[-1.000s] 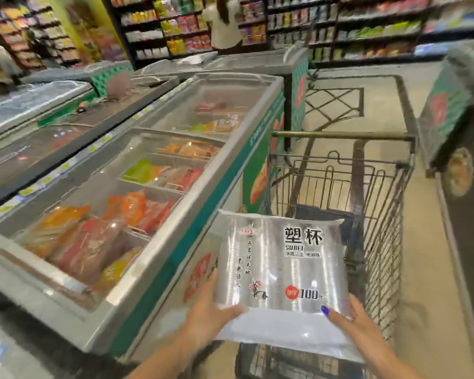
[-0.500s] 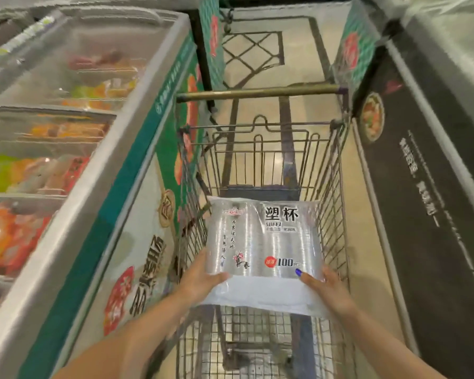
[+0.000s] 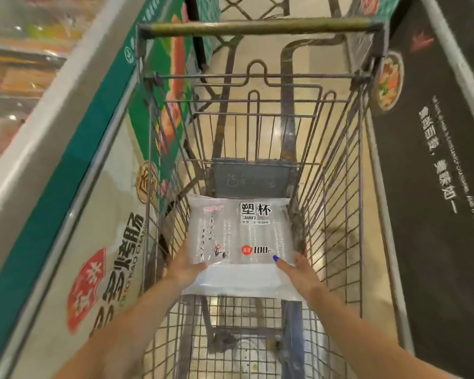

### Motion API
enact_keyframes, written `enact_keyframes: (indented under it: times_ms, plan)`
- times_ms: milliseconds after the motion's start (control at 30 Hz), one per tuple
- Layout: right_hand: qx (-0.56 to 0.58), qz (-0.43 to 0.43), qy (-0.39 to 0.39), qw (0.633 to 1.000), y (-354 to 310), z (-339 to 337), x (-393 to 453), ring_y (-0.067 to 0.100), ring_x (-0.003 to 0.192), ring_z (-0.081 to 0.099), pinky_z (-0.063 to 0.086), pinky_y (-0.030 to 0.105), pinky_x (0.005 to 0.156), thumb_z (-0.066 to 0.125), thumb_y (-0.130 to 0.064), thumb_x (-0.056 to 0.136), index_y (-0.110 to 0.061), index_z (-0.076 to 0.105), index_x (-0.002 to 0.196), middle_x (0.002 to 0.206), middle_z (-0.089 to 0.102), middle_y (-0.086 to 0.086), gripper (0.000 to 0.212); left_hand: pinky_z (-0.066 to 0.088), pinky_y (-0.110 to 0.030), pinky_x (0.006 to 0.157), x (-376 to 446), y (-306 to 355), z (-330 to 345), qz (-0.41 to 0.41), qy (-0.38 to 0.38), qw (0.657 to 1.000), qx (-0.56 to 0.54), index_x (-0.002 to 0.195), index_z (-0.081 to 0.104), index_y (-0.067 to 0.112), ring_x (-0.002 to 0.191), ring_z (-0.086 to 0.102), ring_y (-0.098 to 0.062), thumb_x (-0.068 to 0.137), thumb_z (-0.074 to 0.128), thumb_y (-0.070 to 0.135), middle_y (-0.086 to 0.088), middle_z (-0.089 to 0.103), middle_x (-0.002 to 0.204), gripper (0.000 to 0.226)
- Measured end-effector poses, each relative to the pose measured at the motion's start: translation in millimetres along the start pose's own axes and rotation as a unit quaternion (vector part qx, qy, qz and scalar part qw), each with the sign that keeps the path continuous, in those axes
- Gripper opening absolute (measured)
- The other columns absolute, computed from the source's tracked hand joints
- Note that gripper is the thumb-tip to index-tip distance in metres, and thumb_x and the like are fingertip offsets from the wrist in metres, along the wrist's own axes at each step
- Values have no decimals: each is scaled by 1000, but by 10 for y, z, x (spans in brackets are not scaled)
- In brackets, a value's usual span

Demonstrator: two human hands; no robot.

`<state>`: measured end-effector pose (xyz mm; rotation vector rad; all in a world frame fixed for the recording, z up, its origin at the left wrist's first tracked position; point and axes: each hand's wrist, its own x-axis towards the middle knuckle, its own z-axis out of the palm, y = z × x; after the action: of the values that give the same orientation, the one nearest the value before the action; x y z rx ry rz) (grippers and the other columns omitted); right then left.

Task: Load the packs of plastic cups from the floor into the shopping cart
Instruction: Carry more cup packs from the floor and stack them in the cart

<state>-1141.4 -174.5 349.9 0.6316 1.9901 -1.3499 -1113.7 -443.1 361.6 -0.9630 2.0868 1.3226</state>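
Observation:
A clear pack of plastic cups (image 3: 240, 236) with black lettering and a "100" label is down inside the wire shopping cart (image 3: 337, 192), lying flat just in front of the grey seat flap. My left hand (image 3: 185, 265) grips its near left corner, thumb on top. My right hand (image 3: 298, 272) grips the near right corner, its blue-nailed thumb lying on the pack's top. Whether the pack rests on the cart's floor or hangs just above it, I cannot tell. No other packs are in view.
A chest freezer (image 3: 66, 187) with a green band and printed side stands tight against the cart's left. A black-sided freezer (image 3: 435, 187) stands close on the right. The cart's handle bar (image 3: 257, 28) is at the far end, with beige floor beyond.
Both hands have carried the pack forward and down, from above the cart's near rim to deep inside the basket. My view has tipped down and moved closer over the cart.

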Motion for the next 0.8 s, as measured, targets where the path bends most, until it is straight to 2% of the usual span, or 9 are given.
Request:
enact_keyframes:
  times_ms: [167, 233, 300, 400, 533, 633, 700, 800]
  plan:
    - [-54, -15, 17, 998, -70, 122, 190, 25, 132, 45, 34, 24, 101, 60, -45, 94, -20, 34, 150, 141, 48, -1, 66, 24, -41, 117, 162, 54, 0, 22, 25, 999, 3, 152, 23, 20, 140, 32, -26, 86, 69, 14, -3, 37, 151, 80]
    - [-46, -11, 12, 999, -162, 157, 259, 25, 131, 45, 32, 15, 86, 57, -39, 97, -18, 33, 150, 135, 49, 1, 62, 25, -38, 116, 255, 115, 5, 22, 51, 998, 4, 151, 25, 17, 139, 35, -27, 88, 67, 12, -7, 39, 150, 76]
    - [-53, -11, 16, 998, -216, 189, 337, 26, 130, 45, 29, 17, 80, 56, -36, 98, -16, 33, 150, 141, 49, 6, 60, 24, -36, 115, 330, 170, 19, 26, 67, 997, 25, 151, 24, 12, 140, 33, -28, 90, 63, 9, -10, 38, 151, 72]
    - [-80, -22, 20, 996, -234, 237, 414, 29, 130, 47, 31, 21, 82, 55, -40, 98, -16, 30, 151, 145, 48, 9, 63, 22, -34, 115, 424, 199, 27, 31, 76, 994, 65, 151, 20, 8, 142, 29, -29, 91, 62, 10, -13, 33, 153, 73]
    - [-118, -37, 40, 991, -253, 237, 420, 24, 122, 51, 35, 23, 85, 59, -43, 95, -16, 32, 150, 143, 51, 7, 67, 30, -40, 115, 410, 240, 0, 59, 95, 986, 125, 150, 24, 12, 137, 38, -29, 90, 65, 15, -12, 38, 149, 73]
    - [-149, -89, 81, 981, -366, 188, 309, 22, 129, 47, 40, 34, 101, 68, -47, 88, -17, 30, 152, 147, 46, 2, 80, 22, -36, 119, 285, 290, -66, 131, 100, 966, 200, 151, 22, 11, 145, 24, -23, 92, 62, 22, -8, 22, 159, 73]
    - [-171, -152, 101, 968, -518, 141, 222, 21, 130, 47, 42, 38, 107, 71, -48, 84, -21, 33, 150, 146, 47, -1, 81, 18, -35, 120, 140, 389, -170, 188, 90, 951, 229, 152, 21, 15, 148, 16, -18, 93, 59, 31, -2, 16, 161, 72]
    - [-225, -245, 110, 936, -938, 97, 8, 19, 135, 40, 39, 44, 111, 69, -53, 83, -30, 26, 152, 150, 41, -4, 85, 20, -35, 120, -134, 610, -428, 275, 107, 899, 324, 151, 23, 21, 147, 18, -18, 95, 55, 37, 4, 13, 161, 67]
